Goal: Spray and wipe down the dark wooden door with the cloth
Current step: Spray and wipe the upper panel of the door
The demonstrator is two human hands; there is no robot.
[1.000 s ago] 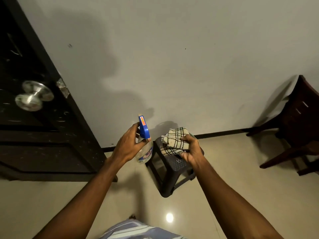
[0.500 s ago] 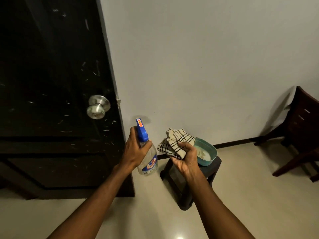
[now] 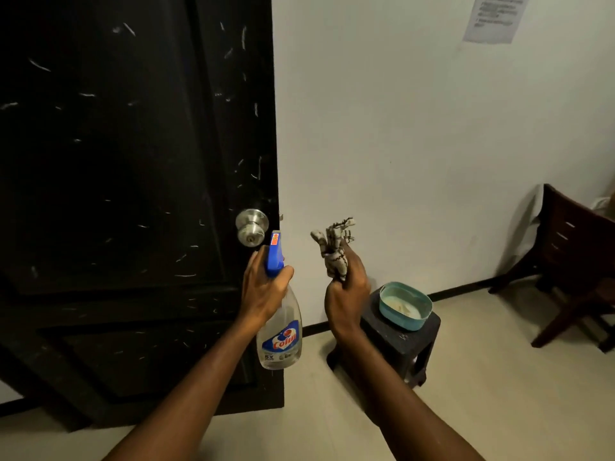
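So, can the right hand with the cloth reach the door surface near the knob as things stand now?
Probably yes. The right hand holds the cloth just right of the door edge. Only the left hand and spray bottle lie between it and the knob.

The round silver metal doorknob juts from the dark wooden door at centre frame; the door's upper-left panels lie unobstructed.

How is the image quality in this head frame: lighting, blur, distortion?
Head view: dim, warm indoor light; the dark door loses panel detail to shadow, only pale streaks showing; the chair casts a soft shadow on the wall; wide-angle bending at the edges; the cloth tips are slightly blurred; the bottle label is readable.
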